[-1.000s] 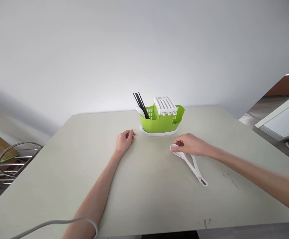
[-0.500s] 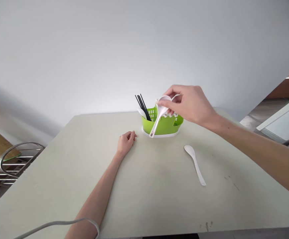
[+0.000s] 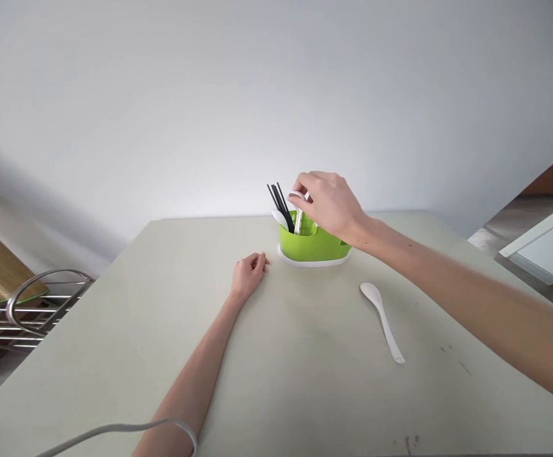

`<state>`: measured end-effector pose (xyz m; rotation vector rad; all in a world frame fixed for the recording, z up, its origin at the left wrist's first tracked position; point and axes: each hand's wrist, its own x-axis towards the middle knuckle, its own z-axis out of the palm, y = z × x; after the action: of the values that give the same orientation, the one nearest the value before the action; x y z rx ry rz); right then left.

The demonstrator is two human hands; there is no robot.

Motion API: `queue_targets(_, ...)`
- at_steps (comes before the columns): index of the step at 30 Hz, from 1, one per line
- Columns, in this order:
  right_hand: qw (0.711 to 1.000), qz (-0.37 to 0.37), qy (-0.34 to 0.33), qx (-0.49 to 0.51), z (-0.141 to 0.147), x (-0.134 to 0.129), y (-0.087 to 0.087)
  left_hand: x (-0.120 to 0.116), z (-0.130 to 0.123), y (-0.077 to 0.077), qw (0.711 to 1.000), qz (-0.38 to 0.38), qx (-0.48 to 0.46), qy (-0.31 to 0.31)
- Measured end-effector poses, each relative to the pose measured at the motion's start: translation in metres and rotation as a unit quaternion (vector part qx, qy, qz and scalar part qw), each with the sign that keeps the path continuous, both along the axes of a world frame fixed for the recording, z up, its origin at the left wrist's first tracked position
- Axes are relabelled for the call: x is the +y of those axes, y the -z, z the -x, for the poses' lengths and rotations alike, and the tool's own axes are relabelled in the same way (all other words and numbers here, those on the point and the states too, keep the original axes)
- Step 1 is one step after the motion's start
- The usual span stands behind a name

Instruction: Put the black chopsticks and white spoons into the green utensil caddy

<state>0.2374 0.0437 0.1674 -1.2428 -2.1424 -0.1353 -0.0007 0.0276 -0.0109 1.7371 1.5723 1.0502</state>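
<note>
My right hand (image 3: 329, 200) pinches a white spoon (image 3: 298, 221) by its bowl end, with the handle pointing down into the left part of a green utensil holder (image 3: 312, 249). Beside that handle, black chopsticks (image 3: 280, 206) and another white spoon (image 3: 279, 219) lean in the same part. The holder's right part is partly hidden behind my hand. My left hand (image 3: 250, 273) rests on the table just left of the holder, fingers curled closed, nothing visible in them. A third white spoon (image 3: 385, 325) lies on the table to the right, bowl facing away from me.
The pale table (image 3: 295, 368) meets a white wall (image 3: 209, 114) behind the holder. A grey cable (image 3: 109, 428) crosses near my left forearm. At the left stand a metal rack (image 3: 28, 311) and a wooden board (image 3: 0, 266).
My right hand has moved left and lowered the spoon from in front of the holder, so its handle is now inside. My left hand stays resting; the view has shifted slightly.
</note>
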Motion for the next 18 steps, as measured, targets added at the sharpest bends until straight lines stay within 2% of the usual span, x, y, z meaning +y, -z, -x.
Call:
queue_targets(10,0.993,0.035,0.032,-0.106,0.021,0.0,0.021,0.001,0.001,0.005,1.0,-0.01,0.017,-0.003)
queue_targets(18,0.992,0.053,0.036,-0.113,0.025,0.004,0.019,-0.001,-0.001,0.001,1.0,-0.005,0.022,-0.004)
